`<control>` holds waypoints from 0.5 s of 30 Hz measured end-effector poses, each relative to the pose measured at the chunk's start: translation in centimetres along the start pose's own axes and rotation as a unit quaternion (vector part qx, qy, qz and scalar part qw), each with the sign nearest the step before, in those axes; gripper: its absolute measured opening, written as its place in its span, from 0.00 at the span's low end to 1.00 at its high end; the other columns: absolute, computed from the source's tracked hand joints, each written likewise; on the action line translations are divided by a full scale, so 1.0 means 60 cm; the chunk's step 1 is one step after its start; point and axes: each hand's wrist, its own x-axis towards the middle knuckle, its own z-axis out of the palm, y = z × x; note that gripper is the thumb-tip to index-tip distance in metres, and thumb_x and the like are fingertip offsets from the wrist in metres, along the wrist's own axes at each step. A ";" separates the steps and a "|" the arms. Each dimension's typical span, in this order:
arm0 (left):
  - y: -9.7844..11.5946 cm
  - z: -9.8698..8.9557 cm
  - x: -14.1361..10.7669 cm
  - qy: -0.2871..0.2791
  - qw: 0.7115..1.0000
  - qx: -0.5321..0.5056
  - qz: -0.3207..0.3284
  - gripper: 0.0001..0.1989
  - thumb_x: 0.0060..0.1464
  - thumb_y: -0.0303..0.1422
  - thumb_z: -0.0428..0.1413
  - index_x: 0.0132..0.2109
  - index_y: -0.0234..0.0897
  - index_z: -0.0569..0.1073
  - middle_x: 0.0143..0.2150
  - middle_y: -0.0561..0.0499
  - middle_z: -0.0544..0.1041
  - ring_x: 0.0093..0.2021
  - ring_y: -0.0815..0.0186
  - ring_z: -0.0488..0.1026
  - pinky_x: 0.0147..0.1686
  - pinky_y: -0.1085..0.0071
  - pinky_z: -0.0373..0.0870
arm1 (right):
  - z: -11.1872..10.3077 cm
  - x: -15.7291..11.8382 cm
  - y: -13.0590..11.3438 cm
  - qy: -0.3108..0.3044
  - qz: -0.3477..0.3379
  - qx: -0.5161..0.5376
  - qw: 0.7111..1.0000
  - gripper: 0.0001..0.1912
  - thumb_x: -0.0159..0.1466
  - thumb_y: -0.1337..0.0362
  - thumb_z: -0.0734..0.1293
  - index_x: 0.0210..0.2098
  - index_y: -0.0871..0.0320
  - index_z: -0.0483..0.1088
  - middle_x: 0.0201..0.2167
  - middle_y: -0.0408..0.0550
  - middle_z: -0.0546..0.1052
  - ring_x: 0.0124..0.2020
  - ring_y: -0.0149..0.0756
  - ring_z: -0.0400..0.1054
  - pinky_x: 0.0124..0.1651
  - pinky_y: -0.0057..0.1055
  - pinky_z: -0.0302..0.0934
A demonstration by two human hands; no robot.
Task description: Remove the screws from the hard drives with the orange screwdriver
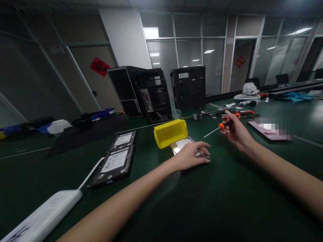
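Note:
A screwdriver with an orange and black handle is gripped in my right hand, raised above the table. Its thin shaft points left and down, with the tip apart from anything else. My left hand lies over a silver hard drive with a white label, thumb and fingers curled about its right end. The palm hides much of that drive. Just behind it, a yellow plastic box rests on its side, its opening facing me. Two more hard drives lie label-up to the left.
Black computer cases stand at the back, one with a metal port panel. A white power strip with its cord lies front left. To the right are a pink phone, loose tools and a white device. A black mat is at left.

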 end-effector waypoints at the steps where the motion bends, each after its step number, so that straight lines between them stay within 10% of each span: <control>1: 0.000 0.001 -0.005 0.013 1.000 0.027 0.002 0.23 0.51 0.33 0.58 0.54 0.37 0.65 0.47 0.46 0.73 0.46 0.63 0.70 0.46 0.64 0.64 | 0.000 0.001 -0.007 -0.003 -0.014 0.003 1.000 0.12 0.53 0.57 0.69 0.29 0.58 0.66 0.15 0.35 0.59 0.15 0.21 0.50 0.19 0.22 0.53; 6: 0.000 0.015 -0.023 0.068 0.987 0.148 0.014 0.17 0.53 0.36 0.57 0.50 0.40 0.70 0.51 0.49 0.71 0.51 0.59 0.64 0.49 0.60 0.58 | 0.006 -0.005 -0.037 -0.030 -0.163 -0.128 0.978 0.10 0.55 0.59 0.69 0.32 0.56 0.65 0.21 0.38 0.62 0.18 0.23 0.54 0.20 0.22 0.54; 15: 0.001 0.048 -0.005 0.152 0.971 0.181 -0.018 0.08 0.51 0.36 0.57 0.40 0.41 0.75 0.41 0.51 0.76 0.43 0.58 0.66 0.41 0.62 0.58 | 0.037 -0.062 -0.036 -0.124 -0.336 -0.416 0.836 0.32 0.52 0.64 0.71 0.52 0.50 0.55 0.32 0.43 0.64 0.28 0.32 0.61 0.33 0.32 0.61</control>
